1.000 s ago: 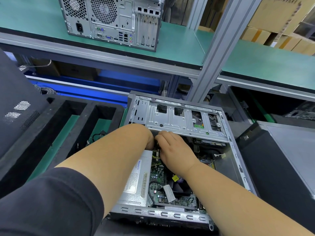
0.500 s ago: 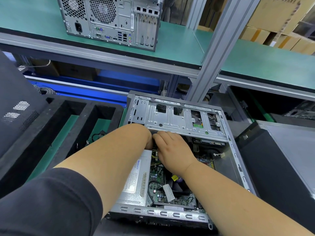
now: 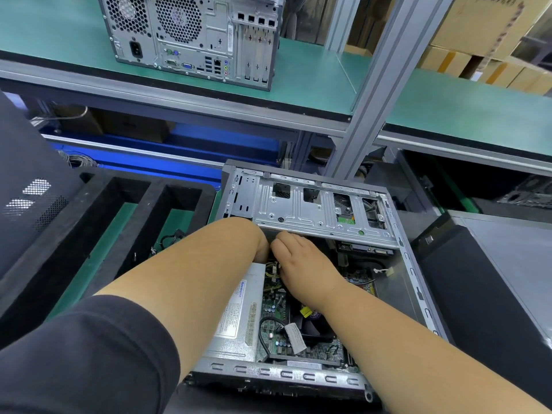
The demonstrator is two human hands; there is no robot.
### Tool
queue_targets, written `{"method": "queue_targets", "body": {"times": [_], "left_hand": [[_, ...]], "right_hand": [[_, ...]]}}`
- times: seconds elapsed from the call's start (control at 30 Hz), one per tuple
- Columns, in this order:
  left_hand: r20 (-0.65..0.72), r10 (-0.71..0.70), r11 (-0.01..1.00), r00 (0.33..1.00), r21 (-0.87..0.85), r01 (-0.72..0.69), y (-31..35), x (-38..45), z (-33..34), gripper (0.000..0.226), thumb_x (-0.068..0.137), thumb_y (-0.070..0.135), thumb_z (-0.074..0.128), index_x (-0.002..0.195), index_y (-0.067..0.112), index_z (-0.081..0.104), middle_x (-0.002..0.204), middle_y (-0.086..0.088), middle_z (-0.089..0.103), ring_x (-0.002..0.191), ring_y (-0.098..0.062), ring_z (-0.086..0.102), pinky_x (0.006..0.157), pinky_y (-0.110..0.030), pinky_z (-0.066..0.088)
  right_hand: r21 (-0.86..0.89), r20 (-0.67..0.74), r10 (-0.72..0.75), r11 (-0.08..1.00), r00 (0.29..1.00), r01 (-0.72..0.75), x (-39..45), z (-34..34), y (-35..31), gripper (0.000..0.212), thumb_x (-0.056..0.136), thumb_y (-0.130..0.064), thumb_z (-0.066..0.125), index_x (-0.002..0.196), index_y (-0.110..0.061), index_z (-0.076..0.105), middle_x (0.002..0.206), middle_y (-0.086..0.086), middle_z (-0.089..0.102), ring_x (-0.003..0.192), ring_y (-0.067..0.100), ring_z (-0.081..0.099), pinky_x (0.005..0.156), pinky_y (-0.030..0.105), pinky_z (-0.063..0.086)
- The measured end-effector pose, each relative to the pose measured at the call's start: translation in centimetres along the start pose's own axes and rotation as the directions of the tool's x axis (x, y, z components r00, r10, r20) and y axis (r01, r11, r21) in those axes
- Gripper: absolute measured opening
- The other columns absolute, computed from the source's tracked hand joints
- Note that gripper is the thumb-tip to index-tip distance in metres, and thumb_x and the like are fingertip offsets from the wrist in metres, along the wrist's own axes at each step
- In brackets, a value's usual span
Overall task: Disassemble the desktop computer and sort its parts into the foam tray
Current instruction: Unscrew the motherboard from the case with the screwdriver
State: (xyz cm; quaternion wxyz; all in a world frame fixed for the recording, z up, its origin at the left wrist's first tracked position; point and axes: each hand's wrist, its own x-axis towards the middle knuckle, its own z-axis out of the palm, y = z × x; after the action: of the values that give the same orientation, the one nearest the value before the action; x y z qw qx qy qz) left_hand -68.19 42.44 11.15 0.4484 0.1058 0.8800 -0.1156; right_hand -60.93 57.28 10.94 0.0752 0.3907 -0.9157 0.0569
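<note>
The open desktop computer case [image 3: 415, 282] lies on its side in front of me. Inside it I see the silver power supply [image 3: 239, 312], the green motherboard [image 3: 273, 312], a black fan [image 3: 310, 321] and the metal drive cage [image 3: 319, 210] across the top. My left hand [image 3: 263, 246] reaches in under the drive cage, its fingers hidden by the wrist and the cage. My right hand [image 3: 301, 255] lies beside it, over yellow and black cables [image 3: 273, 271], its fingertips out of sight below the cage edge. The black foam tray [image 3: 143, 204] stands to the left.
A second computer tower [image 3: 194, 34] stands on the green upper shelf [image 3: 313, 79]. A grey upright post [image 3: 379, 85] rises behind the case. A black side panel [image 3: 478, 294] lies at the right, another perforated black panel [image 3: 27, 198] at the left. Small cables [image 3: 173, 237] lie in the tray.
Both hands stay under the drive cage edge; my right hand has shifted slightly left toward the left wrist. Nothing has come out of the case.
</note>
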Motion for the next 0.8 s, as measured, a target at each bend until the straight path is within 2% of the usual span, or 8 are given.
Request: {"method": "queue_targets", "body": {"times": [0.07, 0.13, 0.27, 0.37, 0.43, 0.6, 0.7, 0.8], "left_hand": [[-0.029, 0.031, 0.999, 0.999, 0.009, -0.031, -0.2, 0.9, 0.1, 0.01, 0.088, 0.02, 0.056, 0.089, 0.015, 0.064, 0.094, -0.007, 0.061, 0.083, -0.024, 0.057, 0.095, -0.043, 0.05], [-0.016, 0.058, 0.998, 0.998, 0.016, -0.058, -0.1, 2.1, 0.6, 0.024, 0.084, 0.019, 0.058, 0.107, 0.013, 0.065, 0.108, -0.009, 0.062, 0.091, -0.025, 0.061, 0.095, -0.045, 0.05], [-0.039, 0.066, 0.996, 0.997, 0.066, -0.063, -0.1, 4.0, 1.1, 0.048, 0.083, 0.023, 0.059, 0.13, 0.014, 0.056, 0.124, -0.012, 0.057, 0.108, -0.029, 0.059, 0.099, -0.046, 0.047], [-0.018, 0.043, 0.998, 0.999, 0.045, -0.042, -0.2, 4.7, 1.1, 0.067, 0.079, 0.026, 0.059, 0.143, 0.014, 0.043, 0.136, -0.012, 0.051, 0.116, -0.031, 0.056, 0.099, -0.046, 0.047], [-0.01, 0.041, 0.998, 0.999, 0.056, -0.04, -0.1, 4.9, 1.2, 0.068, 0.08, 0.026, 0.061, 0.144, 0.014, 0.041, 0.137, -0.011, 0.051, 0.117, -0.031, 0.056, 0.099, -0.046, 0.048], [0.002, 0.037, 0.999, 0.999, 0.035, -0.037, 0.1, 4.1, 1.2, 0.063, 0.084, 0.027, 0.06, 0.144, 0.015, 0.042, 0.135, -0.009, 0.052, 0.116, -0.03, 0.056, 0.099, -0.046, 0.047], [-0.005, 0.047, 0.998, 0.999, 0.036, -0.047, 0.4, 3.1, 1.1, 0.068, 0.088, 0.031, 0.06, 0.148, 0.016, 0.033, 0.142, -0.009, 0.046, 0.119, -0.029, 0.053, 0.101, -0.046, 0.046], [-0.003, 0.069, 0.996, 0.998, 0.053, -0.068, 0.7, 2.6, 1.0, 0.062, 0.092, 0.027, 0.057, 0.148, 0.012, 0.034, 0.142, -0.011, 0.046, 0.119, -0.029, 0.052, 0.1, -0.044, 0.045]], "right_hand": [[-0.005, 0.009, -0.007, 1.0, 1.0, 0.007, -0.1, -0.3, 0.0, 0.031, 0.062, 0.007, 0.062, 0.09, -0.004, 0.058, 0.089, 0.012, 0.055, 0.076, 0.031, 0.053, 0.069, 0.038, 0.049], [-0.001, -0.008, 0.004, 1.0, 1.0, -0.004, -0.4, -0.9, 0.2, 0.029, 0.064, 0.006, 0.064, 0.091, -0.004, 0.058, 0.089, 0.012, 0.056, 0.073, 0.031, 0.054, 0.066, 0.035, 0.048], [0.013, -0.038, 0.057, 0.998, 0.998, -0.057, -1.0, -2.4, 1.0, 0.024, 0.072, 0.004, 0.065, 0.094, -0.002, 0.061, 0.091, 0.012, 0.057, 0.067, 0.03, 0.053, 0.057, 0.029, 0.034], [0.012, -0.02, 0.086, 0.996, 0.996, -0.085, -2.2, -3.0, 1.6, 0.021, 0.086, -0.002, 0.055, 0.107, -0.004, 0.059, 0.103, 0.011, 0.055, 0.079, 0.031, 0.054, 0.064, 0.039, 0.046], [0.033, -0.035, 0.134, 0.991, 0.99, -0.133, -3.1, -3.1, 1.8, 0.02, 0.09, -0.005, 0.055, 0.109, -0.005, 0.059, 0.106, 0.01, 0.055, 0.08, 0.03, 0.054, 0.063, 0.041, 0.047], [0.119, -0.09, 0.213, 0.972, 0.973, -0.202, -3.5, -2.8, 2.1, 0.02, 0.09, -0.007, 0.06, 0.11, -0.006, 0.062, 0.107, 0.009, 0.058, 0.075, 0.03, 0.055, 0.054, 0.033, 0.04], [0.122, -0.091, 0.213, 0.972, 0.973, -0.202, -3.1, -2.2, 2.0, 0.02, 0.089, -0.008, 0.061, 0.109, -0.007, 0.062, 0.105, 0.008, 0.059, 0.075, 0.031, 0.055, 0.053, 0.037, 0.045], [0.113, -0.09, 0.219, 0.971, 0.972, -0.209, -2.9, -1.8, 2.0, 0.019, 0.089, -0.009, 0.061, 0.107, -0.006, 0.062, 0.102, 0.008, 0.059, 0.072, 0.032, 0.054, 0.052, 0.04, 0.047]]}}
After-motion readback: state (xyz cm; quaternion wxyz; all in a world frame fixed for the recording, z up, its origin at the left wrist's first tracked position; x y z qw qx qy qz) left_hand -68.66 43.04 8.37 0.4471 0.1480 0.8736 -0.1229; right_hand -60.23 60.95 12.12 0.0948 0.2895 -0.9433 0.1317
